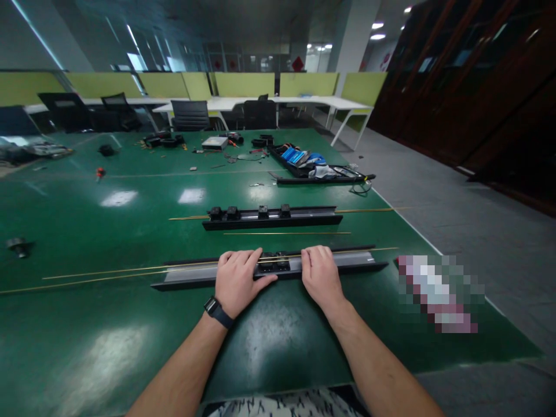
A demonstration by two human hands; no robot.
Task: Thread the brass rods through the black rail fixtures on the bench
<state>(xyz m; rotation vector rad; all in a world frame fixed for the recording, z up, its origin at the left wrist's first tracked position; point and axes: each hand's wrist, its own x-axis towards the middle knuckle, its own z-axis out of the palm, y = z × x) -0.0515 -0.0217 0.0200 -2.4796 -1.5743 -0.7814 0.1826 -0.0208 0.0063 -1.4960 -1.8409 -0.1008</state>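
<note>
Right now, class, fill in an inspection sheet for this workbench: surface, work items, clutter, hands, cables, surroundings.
Surface: green table, glossy with light reflections.
Work items: near black rail under both hands; second black rail behind it; thin brass rods lying alongside.
Clutter: black tray of blue parts; small tools at the far edge.
Hands: left hand and right hand rest flat on the near rail.
Cables: black cable by the tray.
Surroundings: office chairs, white desks, green partitions.

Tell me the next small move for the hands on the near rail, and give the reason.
Probably slide the left hand and right hand a little inward toward the black blocks between them. Both hands rest flat on the near rail, the thin brass rods lie along it, and those blocks sit untouched in the gap.
</note>
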